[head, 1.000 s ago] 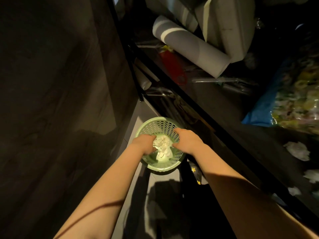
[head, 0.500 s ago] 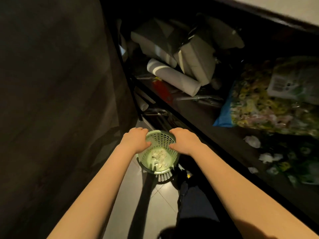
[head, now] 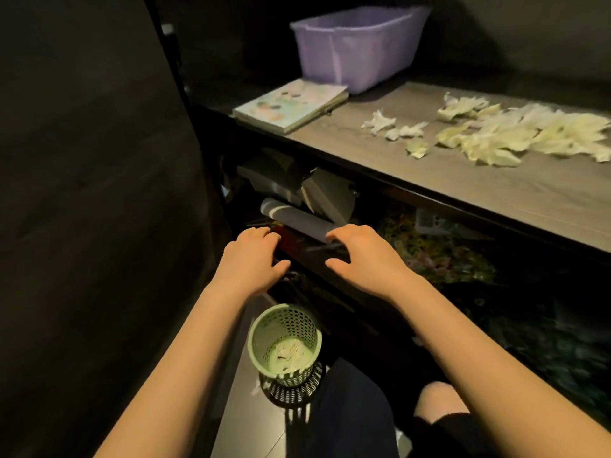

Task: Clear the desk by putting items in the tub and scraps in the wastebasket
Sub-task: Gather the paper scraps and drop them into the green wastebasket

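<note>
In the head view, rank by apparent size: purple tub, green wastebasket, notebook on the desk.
1. Purple tub, clearly the largest, though farthest from the camera.
2 and 3. Notebook and green wastebasket look alike in extent. The wastebasket sits much nearer, on the floor, so I won't rank them.

Purple tub [head: 357, 44], upright, upper centre; white paper scraps [head: 496, 133] strewn at right; green mesh wastebasket [head: 284, 345], upright, lower centre, holding scraps.
</note>
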`<control>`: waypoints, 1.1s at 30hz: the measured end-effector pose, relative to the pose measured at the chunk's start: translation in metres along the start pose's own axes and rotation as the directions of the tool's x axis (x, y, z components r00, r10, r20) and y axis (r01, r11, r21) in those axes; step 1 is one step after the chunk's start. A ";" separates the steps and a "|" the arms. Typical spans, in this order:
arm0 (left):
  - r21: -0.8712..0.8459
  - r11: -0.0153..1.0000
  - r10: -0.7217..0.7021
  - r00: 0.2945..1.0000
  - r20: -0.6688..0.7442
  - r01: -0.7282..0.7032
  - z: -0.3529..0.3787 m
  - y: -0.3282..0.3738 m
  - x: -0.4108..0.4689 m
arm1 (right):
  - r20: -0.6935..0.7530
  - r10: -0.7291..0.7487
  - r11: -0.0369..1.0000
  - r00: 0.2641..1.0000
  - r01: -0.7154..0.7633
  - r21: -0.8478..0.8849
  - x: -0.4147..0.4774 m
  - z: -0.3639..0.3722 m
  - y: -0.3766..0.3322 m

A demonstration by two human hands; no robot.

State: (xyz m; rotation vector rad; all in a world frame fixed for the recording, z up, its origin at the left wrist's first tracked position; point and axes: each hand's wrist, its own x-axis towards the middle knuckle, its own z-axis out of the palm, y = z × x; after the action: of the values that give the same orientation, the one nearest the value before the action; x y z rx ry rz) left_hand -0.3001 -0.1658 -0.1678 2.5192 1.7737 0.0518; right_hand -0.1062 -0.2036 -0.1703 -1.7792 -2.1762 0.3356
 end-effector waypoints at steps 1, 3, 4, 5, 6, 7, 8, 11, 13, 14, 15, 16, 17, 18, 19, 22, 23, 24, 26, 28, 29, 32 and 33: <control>-0.011 1.000 0.013 0.999 -0.050 -0.014 -0.011 0.007 -0.001 | -0.033 -0.010 1.000 0.999 0.010 0.008 -0.004 -0.013 -0.001; -0.033 0.998 0.039 0.989 -0.143 -0.044 -0.033 0.019 0.002 | -0.091 -0.041 0.999 0.995 0.040 -0.010 -0.010 -0.038 -0.003; -0.042 0.997 0.052 0.982 -0.183 -0.061 -0.043 0.025 0.005 | -0.122 -0.058 0.998 0.991 0.054 -0.034 -0.013 -0.051 -0.003; -0.048 0.996 0.066 0.974 -0.218 -0.078 -0.052 0.031 0.009 | -0.159 -0.079 0.996 0.984 0.070 -0.059 -0.015 -0.063 -0.003; -0.054 0.994 0.079 0.965 -0.249 -0.095 -0.061 0.036 0.013 | -0.199 -0.104 0.993 0.974 0.090 -0.081 -0.017 -0.075 -0.002; -0.063 0.992 0.088 0.957 -0.276 -0.110 -0.070 0.042 0.018 | -0.238 -0.127 0.989 0.963 0.106 -0.099 -0.018 -0.086 0.000; -0.075 0.990 0.094 0.949 -0.301 -0.122 -0.077 0.049 0.023 | -0.273 -0.141 0.987 0.952 0.113 -0.116 -0.019 -0.096 0.002; -0.138 0.978 0.102 0.939 -0.329 -0.154 -0.092 0.070 0.044 | -0.362 -0.115 0.984 0.925 0.056 -0.169 -0.017 -0.121 0.017; -0.164 0.970 0.124 0.945 -0.304 -0.180 -0.097 0.085 0.062 | -0.394 -0.070 0.980 0.916 -0.009 -0.197 -0.011 -0.136 0.034; -0.171 0.965 0.142 0.946 -0.292 -0.198 -0.098 0.094 0.071 | -0.396 -0.039 0.978 0.918 -0.046 -0.203 -0.008 -0.143 0.043; -0.180 0.960 0.159 0.945 -0.285 -0.216 -0.099 0.103 0.079 | -0.391 -0.004 0.975 0.920 -0.083 -0.205 -0.004 -0.150 0.053; -0.196 0.953 0.169 0.944 -0.282 -0.229 -0.100 0.113 0.087 | -0.386 0.032 0.971 0.922 -0.120 -0.205 0.000 -0.157 0.063; -0.215 0.947 0.172 0.944 -0.280 -0.237 -0.101 0.121 0.094 | -0.381 0.073 0.966 0.922 -0.160 -0.202 0.004 -0.163 0.072; -0.232 0.944 0.168 0.946 -0.279 -0.236 -0.101 0.130 0.101 | -0.381 0.111 0.959 0.918 -0.200 -0.202 0.007 -0.170 0.082; -0.242 0.943 0.159 0.949 -0.272 -0.228 -0.100 0.137 0.107 | -0.386 0.145 0.950 0.911 -0.237 -0.203 0.009 -0.175 0.091; -0.236 0.955 0.124 0.964 -0.235 -0.180 -0.097 0.154 0.125 | -0.415 0.223 0.932 0.882 -0.317 -0.174 0.009 -0.179 0.115; -0.223 0.962 0.111 0.969 -0.219 -0.161 -0.095 0.158 0.131 | -0.414 0.255 0.931 0.874 -0.338 -0.140 0.008 -0.178 0.122; -0.199 0.970 0.098 0.974 -0.203 -0.139 -0.094 0.160 0.136 | -0.405 0.281 0.930 0.870 -0.352 -0.110 0.007 -0.177 0.127; -0.145 0.984 0.071 0.980 -0.187 -0.099 -0.092 0.164 0.145 | -0.362 0.302 0.926 0.882 -0.361 -0.107 0.007 -0.175 0.133; -0.143 0.986 0.059 0.983 -0.175 -0.085 -0.088 0.166 0.152 | -0.300 0.306 0.926 0.904 -0.356 -0.128 0.009 -0.172 0.135; -0.151 0.985 0.057 0.985 -0.162 -0.082 -0.087 0.166 0.156 | -0.266 0.310 0.924 0.913 -0.355 -0.144 0.010 -0.171 0.135; -0.139 0.987 0.065 0.991 -0.116 -0.081 -0.085 0.168 0.166 | -0.225 0.313 0.904 0.922 -0.363 -0.228 0.016 -0.166 0.134; -0.129 0.988 0.071 0.991 -0.109 -0.085 -0.085 0.169 0.169 | -0.243 0.305 0.901 0.921 -0.362 -0.241 0.017 -0.164 0.134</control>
State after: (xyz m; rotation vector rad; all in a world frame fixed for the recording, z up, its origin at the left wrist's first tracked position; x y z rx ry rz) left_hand -0.0898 -0.0610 -0.0722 2.5317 1.6439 0.3014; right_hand 0.0747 -0.1626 -0.0664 -2.2418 -1.8457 -0.0879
